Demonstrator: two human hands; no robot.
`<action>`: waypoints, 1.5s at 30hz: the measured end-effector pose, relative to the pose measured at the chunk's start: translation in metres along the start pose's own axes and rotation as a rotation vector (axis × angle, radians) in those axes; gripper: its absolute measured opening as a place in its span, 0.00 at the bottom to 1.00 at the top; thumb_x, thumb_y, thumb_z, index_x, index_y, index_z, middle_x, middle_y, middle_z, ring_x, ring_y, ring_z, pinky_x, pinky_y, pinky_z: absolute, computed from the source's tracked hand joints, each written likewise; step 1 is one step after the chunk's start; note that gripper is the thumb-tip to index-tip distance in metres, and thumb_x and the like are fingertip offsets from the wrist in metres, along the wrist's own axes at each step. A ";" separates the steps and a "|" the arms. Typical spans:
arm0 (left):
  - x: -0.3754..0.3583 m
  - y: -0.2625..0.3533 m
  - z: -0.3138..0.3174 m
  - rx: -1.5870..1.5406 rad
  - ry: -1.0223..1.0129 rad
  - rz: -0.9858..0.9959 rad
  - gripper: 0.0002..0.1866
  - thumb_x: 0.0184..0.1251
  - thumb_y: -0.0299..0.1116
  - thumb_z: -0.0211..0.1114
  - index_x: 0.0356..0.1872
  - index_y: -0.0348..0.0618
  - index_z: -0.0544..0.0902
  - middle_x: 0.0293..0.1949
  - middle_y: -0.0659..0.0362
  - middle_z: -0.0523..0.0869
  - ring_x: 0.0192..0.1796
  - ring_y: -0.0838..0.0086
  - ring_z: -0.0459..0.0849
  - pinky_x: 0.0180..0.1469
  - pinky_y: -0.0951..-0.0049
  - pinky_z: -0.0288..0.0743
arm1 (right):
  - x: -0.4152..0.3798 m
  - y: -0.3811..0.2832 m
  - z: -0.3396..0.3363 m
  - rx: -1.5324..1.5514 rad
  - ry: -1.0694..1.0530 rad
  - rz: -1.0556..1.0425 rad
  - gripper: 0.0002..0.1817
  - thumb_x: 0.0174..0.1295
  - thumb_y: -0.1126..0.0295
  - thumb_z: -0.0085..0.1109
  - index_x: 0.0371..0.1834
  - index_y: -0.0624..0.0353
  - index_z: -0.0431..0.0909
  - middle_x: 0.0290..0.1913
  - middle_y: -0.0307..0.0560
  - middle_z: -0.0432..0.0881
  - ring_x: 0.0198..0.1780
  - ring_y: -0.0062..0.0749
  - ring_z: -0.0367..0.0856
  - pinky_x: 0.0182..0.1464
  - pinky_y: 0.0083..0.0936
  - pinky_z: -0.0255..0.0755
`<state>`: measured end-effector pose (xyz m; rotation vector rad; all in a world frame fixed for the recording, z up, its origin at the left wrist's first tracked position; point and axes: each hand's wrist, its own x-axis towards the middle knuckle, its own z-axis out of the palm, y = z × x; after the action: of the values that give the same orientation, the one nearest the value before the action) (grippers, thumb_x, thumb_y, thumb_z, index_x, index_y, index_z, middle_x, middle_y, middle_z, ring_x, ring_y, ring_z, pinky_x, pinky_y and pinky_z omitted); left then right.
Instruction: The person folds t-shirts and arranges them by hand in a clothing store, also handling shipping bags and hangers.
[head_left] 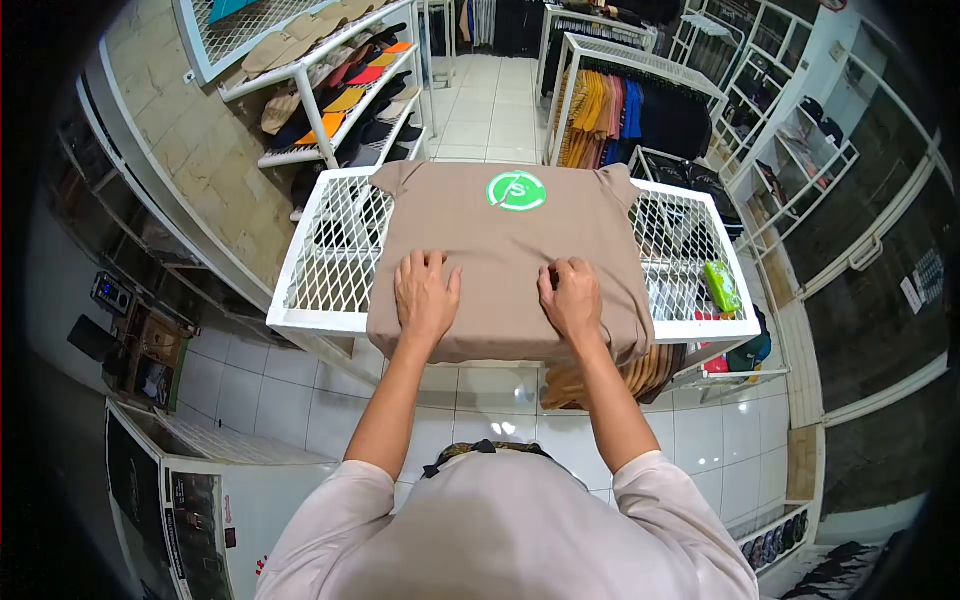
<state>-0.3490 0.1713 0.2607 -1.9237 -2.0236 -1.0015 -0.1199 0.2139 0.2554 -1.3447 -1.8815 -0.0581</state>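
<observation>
A brown T-shirt (510, 240) lies spread over the white mesh-topped table, its sleeves toward the far side. A round green-and-white logo (516, 190) shows near its far edge. My left hand (427, 297) rests on the left part of the shirt, palm down with fingers and thumb apart. On the right part, my right hand (571, 300) also touches the cloth. Its fingers are bent and the thumb stands off to the side; the fingertips are partly hidden. Slight creases run across the fabric between the hands, and the near edge hangs over the table front.
The white mesh table (325, 322) shows on both sides of the shirt. A green packet (721, 287) lies on its right side. Brown garments (640, 378) hang below. A cap rack (330, 150) stands at left, and a clothes rack (600, 110) stands behind.
</observation>
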 end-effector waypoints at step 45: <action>-0.107 -0.012 -0.139 -0.372 -0.284 -0.010 0.10 0.60 0.31 0.73 0.41 0.41 0.87 0.41 0.54 0.88 0.47 0.57 0.83 0.56 0.59 0.73 | -0.100 -0.002 -0.160 0.274 -0.387 0.107 0.14 0.56 0.65 0.74 0.37 0.64 0.87 0.35 0.55 0.86 0.39 0.52 0.84 0.43 0.39 0.76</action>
<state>-0.3882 0.0049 0.3024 -2.3648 -2.1109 -1.2423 -0.0185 0.0618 0.3018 -1.3286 -2.0351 0.5299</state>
